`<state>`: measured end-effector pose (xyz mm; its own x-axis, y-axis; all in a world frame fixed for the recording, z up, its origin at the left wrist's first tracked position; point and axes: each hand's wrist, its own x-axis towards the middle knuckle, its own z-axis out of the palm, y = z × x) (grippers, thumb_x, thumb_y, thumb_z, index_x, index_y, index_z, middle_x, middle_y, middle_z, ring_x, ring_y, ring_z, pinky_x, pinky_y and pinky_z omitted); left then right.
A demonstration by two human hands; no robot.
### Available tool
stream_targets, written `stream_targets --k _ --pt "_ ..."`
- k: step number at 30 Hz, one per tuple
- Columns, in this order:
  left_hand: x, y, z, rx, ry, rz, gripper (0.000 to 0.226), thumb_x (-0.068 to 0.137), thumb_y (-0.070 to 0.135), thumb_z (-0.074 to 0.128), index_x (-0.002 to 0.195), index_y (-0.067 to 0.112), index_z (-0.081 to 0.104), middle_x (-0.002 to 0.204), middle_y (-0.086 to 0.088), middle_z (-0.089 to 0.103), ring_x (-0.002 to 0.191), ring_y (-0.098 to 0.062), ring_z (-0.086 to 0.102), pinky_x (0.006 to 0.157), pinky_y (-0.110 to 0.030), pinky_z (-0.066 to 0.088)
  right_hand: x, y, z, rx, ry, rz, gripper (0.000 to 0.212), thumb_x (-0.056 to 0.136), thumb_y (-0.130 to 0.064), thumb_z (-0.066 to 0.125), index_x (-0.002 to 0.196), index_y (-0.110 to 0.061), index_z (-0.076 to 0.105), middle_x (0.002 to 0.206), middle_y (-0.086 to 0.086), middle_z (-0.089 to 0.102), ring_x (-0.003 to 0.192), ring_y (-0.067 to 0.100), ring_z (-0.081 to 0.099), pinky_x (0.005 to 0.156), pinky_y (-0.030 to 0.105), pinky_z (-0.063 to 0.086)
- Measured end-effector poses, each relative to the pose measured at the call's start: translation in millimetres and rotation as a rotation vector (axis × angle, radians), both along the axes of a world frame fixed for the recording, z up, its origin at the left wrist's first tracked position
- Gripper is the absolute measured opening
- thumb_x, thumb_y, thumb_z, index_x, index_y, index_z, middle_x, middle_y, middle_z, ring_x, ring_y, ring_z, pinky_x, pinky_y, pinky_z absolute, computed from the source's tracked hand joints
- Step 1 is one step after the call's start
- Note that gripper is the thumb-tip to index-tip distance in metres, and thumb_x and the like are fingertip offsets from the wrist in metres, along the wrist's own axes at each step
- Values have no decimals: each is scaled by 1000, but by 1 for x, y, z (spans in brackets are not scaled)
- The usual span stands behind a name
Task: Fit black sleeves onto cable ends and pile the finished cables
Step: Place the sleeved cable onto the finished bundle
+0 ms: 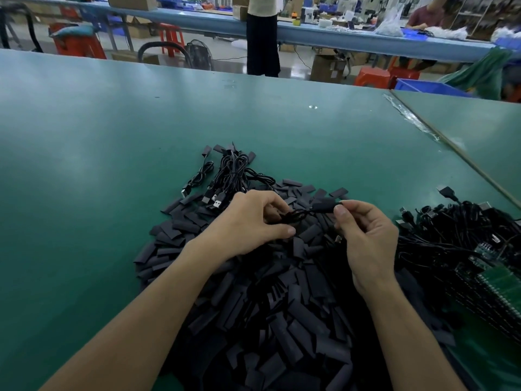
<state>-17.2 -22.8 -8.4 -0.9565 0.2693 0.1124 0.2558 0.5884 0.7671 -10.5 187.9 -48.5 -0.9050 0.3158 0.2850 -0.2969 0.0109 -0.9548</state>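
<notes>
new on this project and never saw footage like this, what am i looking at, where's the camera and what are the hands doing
No machine here: one camera, worn on a person's head, looks down at their two bare hands over a green table. In front lies a big heap of short flat black sleeves. The left hand grips a thin black cable, loosely coiled; the right hand pinches one black sleeve at the cable's end. Behind the hands is a small pile of sleeved black cables, apparently finished. On the right lies a large tangle of black cables, apparently waiting.
</notes>
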Motion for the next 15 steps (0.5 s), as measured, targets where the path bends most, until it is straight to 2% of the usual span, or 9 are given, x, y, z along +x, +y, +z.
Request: stream_targets --k 3,5,7,9,11,12,14,15 --pt "-5 -6 1 90 94 148 24 76 40 85 93 35 70 75 12 69 66 6 63 61 -8 47 1 -1 -1 86 -8 -2 15 89 -18 73 96 -32 71 88 -4 76 81 9 71 73 18 55" --pt "-15 -7 2 190 126 302 20 80 36 83 94 33 69 74 12 70 65 2 65 64 -16 52 3 -2 0 197 -12 -4 17 90 -19 73 100 -32 69 90 -12 75 85 5 70 77 16 53" --pt "-29 -8 7 250 165 451 18 88 27 76 102 29 66 78 16 68 72 -3 67 74 -24 54 6 -5 0 316 -10 22 21 91 -16 71 95 -36 68 88 -17 72 84 1 68 75 11 51" --pt "-46 -10 15 276 204 549 26 94 18 67 120 22 66 95 18 67 90 -12 67 85 -22 47 8 -8 1 414 -18 51 23 91 -13 71 92 -36 68 83 -15 72 83 -1 67 73 8 49" --pt "-63 -14 21 201 194 598 35 99 12 58 133 11 61 116 4 67 106 -17 61 87 -12 38 9 -10 2 473 -27 71 21 90 -11 71 92 -31 69 84 -15 71 80 -3 66 71 6 47" --pt "-71 -16 22 119 167 596 33 99 10 55 132 8 61 121 -4 67 108 -21 60 85 -13 38 9 -11 3 496 -30 72 19 90 -11 71 93 -29 69 84 -17 70 79 -5 65 70 5 45" --pt "-81 -19 23 -39 72 560 24 98 10 54 117 3 66 112 -14 68 106 -30 60 81 -23 41 8 -11 4 525 -40 72 17 90 -10 71 93 -28 70 83 -19 69 79 -7 64 69 3 44" --pt "-83 -20 22 -102 26 542 22 97 12 55 113 2 67 113 -17 67 109 -34 59 86 -29 44 8 -11 4 536 -49 74 17 90 -10 71 92 -28 70 83 -19 69 79 -7 63 68 3 44"
